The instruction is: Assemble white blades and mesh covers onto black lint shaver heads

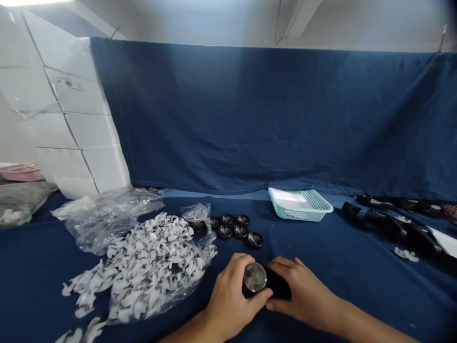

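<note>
Beside edge of white heap [153, 269], hands [230, 295] [307, 293] round black device [279, 285], basket [302, 214] well apart

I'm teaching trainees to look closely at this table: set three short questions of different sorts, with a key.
1. True or false: the left hand and right hand both touch the black device.
2. Which lies to the right of the black cups? A: pale blue basket. B: heap of pale pieces. C: none of these.
3. Fill the gap: the round metal mesh is at the end held by the ____ hand.

Key: 1 true; 2 A; 3 left.
</note>
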Demonstrator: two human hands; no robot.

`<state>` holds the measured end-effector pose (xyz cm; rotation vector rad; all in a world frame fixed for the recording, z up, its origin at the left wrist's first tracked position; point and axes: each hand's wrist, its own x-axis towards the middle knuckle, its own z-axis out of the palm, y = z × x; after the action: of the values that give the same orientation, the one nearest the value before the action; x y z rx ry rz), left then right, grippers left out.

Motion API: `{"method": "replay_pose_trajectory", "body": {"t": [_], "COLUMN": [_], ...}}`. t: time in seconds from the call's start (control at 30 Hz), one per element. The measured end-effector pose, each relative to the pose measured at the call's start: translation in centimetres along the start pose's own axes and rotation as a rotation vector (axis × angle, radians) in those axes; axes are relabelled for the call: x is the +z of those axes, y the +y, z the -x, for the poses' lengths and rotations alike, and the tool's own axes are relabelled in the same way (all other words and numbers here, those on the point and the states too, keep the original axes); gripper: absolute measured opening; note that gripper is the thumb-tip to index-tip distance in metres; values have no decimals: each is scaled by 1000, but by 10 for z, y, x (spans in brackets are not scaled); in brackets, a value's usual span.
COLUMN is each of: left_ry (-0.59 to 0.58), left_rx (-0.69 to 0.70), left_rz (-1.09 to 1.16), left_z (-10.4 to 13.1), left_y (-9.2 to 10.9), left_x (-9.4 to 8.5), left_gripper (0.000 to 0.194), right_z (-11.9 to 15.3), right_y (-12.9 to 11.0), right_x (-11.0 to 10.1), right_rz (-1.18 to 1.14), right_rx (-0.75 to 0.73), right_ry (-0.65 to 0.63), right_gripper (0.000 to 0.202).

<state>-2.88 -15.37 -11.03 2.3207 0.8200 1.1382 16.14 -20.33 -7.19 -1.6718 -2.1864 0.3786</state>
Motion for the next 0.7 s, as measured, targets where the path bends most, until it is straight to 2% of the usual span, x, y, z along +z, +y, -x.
{"method": "replay_pose_trajectory", "body": {"t": [0.23,0.57,0.7], "left_ry": [-26,-14,24], "left_rx": [-64,-152,-126], "left_rz": [-6,-33,-43], "left_z": [-2,-1,-1], "left_y": [2,1,-6], "left_x": [0,5,6], "left_gripper": [48,46,48], "right_z": [20,38,35], "right_y": [20,51,66], "right_x": [2,-1,5], "right_rz": [-97,-262,-240], "right_rx": [69,82,92], "right_ry": [16,150,120], "right_gripper": [52,50,51]}}
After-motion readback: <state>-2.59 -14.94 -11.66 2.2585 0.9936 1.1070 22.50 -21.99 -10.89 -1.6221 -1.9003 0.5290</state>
